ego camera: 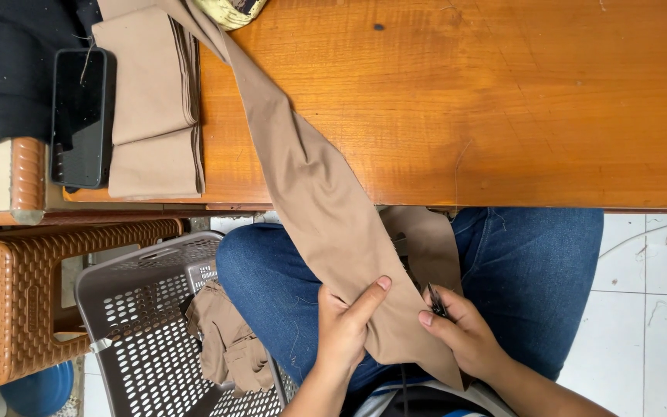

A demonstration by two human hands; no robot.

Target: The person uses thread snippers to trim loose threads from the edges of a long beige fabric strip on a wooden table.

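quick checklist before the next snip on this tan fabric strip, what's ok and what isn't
1. Left hand grips the tan fabric strip: ok.
2. Right hand holds the small dark snips: ok.
3. Blade position against the cloth: cannot tell, mostly hidden.
4. Strip's far end rests on the wooden table: ok.
5. Grey basket beside the knee, holding tan scraps: ok.
6. Phone clear of the strip: ok.

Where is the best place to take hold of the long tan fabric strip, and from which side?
Probably the lower end of the long tan fabric strip, over the lap, where the left hand already pinches it. Come from the left edge: the strip hangs flat off the table, so thumb and fingers can close across it.
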